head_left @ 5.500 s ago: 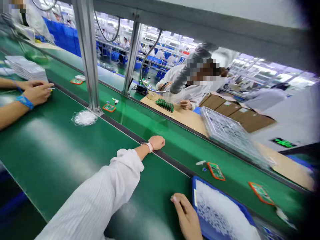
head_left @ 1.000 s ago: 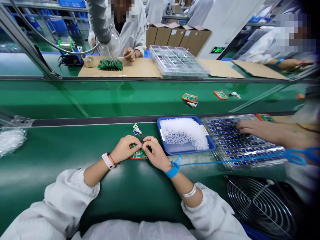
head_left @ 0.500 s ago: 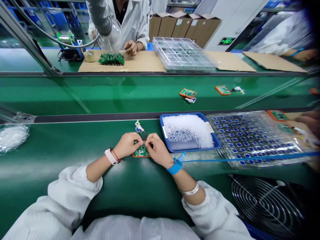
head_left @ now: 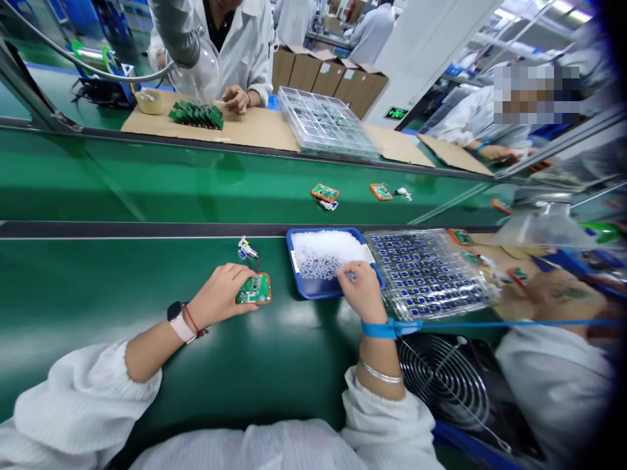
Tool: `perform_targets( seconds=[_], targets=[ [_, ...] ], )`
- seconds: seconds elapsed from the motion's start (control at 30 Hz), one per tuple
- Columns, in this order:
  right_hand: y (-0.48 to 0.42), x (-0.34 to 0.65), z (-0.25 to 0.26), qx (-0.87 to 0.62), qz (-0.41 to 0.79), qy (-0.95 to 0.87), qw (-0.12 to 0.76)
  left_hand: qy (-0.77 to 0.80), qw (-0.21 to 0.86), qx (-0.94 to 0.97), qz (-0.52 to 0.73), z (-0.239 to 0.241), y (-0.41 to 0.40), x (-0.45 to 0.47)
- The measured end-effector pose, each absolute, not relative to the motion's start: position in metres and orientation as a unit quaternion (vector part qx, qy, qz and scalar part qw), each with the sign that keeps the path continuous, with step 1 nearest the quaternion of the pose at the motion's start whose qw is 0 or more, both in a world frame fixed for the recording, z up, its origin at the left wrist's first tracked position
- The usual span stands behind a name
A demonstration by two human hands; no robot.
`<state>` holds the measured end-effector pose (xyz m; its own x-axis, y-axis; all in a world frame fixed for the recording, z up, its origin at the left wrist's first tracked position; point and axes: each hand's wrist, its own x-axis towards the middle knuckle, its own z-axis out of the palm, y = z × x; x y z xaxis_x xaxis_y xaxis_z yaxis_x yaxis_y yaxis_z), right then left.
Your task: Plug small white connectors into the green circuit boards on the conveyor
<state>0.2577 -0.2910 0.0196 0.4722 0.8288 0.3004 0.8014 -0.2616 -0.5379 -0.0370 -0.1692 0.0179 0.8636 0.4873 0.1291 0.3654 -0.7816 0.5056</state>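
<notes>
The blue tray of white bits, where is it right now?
In the head view the blue tray sits right of centre on the green bench, between the circuit board under the left hand and the clear blister tray; the right hand reaches into it.

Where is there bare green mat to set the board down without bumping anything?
Bare mat lies left of the left hand holding the circuit board, and in front of it toward the sleeves. It is crowded to the right: the blue tray, where the right hand reaches, then the clear parts tray and the fan grille.
</notes>
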Motion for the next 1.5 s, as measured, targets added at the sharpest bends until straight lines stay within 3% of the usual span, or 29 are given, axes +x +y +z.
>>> perform_targets(
  seconds=[0.13,0.5,0.67,0.77,0.97,1.5],
  targets=[
    [-0.299,0.277,0.004,-0.816,0.052,-0.515,0.257,0.241,0.234,0.931,0.143,0.015,-0.166,-0.033],
    [-0.297,0.272,0.006,-0.803,0.092,-0.539,0.239,0.231,0.247,0.930,0.144,0.013,-0.163,-0.035],
    [-0.289,0.242,0.026,-0.764,0.073,-0.543,0.340,0.236,0.324,0.890,0.217,0.012,-0.160,-0.031],
    [-0.275,0.193,0.037,-0.681,0.127,-0.593,0.411,0.234,0.375,0.852,0.280,0.012,-0.160,-0.025],
    [-0.249,0.130,0.021,-0.612,0.225,-0.630,0.421,0.238,0.410,0.831,0.292,0.014,-0.163,-0.021],
    [-0.232,0.142,0.001,-0.629,0.292,-0.614,0.377,0.304,0.376,0.857,0.176,0.017,-0.148,-0.008]
  ],
)
